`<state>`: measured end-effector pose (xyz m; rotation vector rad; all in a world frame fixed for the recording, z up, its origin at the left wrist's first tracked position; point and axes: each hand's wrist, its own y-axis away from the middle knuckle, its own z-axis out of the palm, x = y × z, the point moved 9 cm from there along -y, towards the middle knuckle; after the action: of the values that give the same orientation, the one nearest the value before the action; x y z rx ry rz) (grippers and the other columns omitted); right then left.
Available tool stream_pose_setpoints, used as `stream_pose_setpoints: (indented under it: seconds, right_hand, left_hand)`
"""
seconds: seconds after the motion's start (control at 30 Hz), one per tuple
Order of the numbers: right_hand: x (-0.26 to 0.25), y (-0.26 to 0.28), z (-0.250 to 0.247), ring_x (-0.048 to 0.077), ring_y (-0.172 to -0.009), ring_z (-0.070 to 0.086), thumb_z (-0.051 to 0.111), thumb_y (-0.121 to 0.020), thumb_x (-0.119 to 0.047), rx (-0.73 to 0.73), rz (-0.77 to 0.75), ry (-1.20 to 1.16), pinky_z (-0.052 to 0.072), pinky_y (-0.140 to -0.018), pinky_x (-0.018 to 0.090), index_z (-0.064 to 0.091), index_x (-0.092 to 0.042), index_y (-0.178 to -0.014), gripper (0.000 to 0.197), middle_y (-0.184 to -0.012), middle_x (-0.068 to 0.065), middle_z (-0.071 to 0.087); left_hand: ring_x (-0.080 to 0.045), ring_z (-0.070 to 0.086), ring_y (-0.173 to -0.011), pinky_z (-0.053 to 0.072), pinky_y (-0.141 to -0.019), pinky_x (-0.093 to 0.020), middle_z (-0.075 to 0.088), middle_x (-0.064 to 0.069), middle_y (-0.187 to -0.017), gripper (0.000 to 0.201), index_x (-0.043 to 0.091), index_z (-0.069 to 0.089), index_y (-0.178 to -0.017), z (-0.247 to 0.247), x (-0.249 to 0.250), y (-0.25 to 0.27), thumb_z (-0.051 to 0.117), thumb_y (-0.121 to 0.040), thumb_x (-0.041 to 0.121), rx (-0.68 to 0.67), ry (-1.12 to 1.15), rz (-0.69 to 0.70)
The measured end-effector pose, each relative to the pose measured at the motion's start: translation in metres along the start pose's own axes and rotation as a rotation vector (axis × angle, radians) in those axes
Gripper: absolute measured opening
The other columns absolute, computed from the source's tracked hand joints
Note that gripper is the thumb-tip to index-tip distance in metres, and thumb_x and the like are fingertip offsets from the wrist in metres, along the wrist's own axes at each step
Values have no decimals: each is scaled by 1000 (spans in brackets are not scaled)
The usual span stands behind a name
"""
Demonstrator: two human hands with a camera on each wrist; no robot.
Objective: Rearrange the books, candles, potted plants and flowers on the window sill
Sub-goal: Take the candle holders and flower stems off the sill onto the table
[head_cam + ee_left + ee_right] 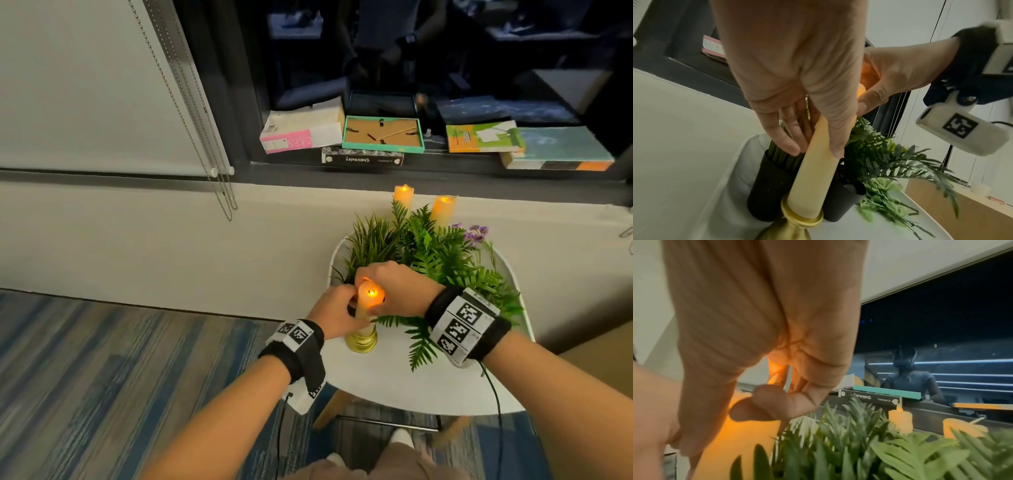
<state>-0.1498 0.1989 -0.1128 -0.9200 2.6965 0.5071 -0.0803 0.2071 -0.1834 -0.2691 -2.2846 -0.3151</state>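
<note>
A tall cream taper candle (363, 303), lit at the tip, stands in a gold holder (361, 340) on the white round table (383, 380). My left hand (337, 310) holds its shaft between thumb and fingers (793, 146); the candle (813, 175) leans slightly in the holder (801, 221). My right hand (394, 291) pinches the candle's glowing top (774, 378) from above. Two shorter lit candles (404, 197) (443, 209) stand behind the potted plants (428, 246). Purple flowers (474, 233) poke out at the right. Books (301, 132) (484, 137) lie on the dark window sill.
On the sill also lie a black book (363, 158), a teal picture frame (383, 134) face down and a teal book (558, 150). Two black plant pots (772, 186) stand right behind the gold holder. Blind chains (222, 192) hang at the left.
</note>
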Motion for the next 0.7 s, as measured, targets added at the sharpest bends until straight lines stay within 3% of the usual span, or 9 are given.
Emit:
stream_pose_setpoints:
  seconds: [0.3, 0.47, 0.57, 0.7]
  right_hand:
    - [17, 10, -2, 18, -90, 58, 78, -69, -31, -21, 56, 21, 52, -77, 38, 55, -22, -107, 45, -103, -1, 58]
    - [22, 12, -2, 15, -89, 58, 81, -64, -31, -15, 56, -23, 54, -78, 39, 53, -30, -106, 51, -102, -6, 58]
    - [23, 13, -4, 13, -92, 58, 82, -62, -35, -3, 37, -23, 53, -80, 37, 50, -33, -112, 59, -106, -8, 57]
    - [23, 19, -9, 8, -84, 53, 80, -70, -27, -50, 24, -44, 53, -77, 28, 48, -29, -120, 59, -113, -4, 55]
  left_hand:
    - [-17, 63, -77, 55, -71, -33, 66, -1, -90, 33, 14, 63, -90, 2, 4, -5, 83, -67, 26, -9, -21, 44]
    - [-14, 64, -76, 57, -73, -36, 67, 2, -91, 37, 16, 66, -96, -4, 1, -5, 82, -67, 31, -29, -39, 58]
    - [-14, 65, -78, 57, -73, -30, 68, 0, -93, 37, 16, 65, -100, -8, 3, -3, 82, -68, 26, -63, -54, 74]
    - [-12, 62, -70, 49, -61, -11, 66, -6, -94, 37, 9, 66, -104, -17, 4, -5, 81, -70, 12, -130, -37, 54]
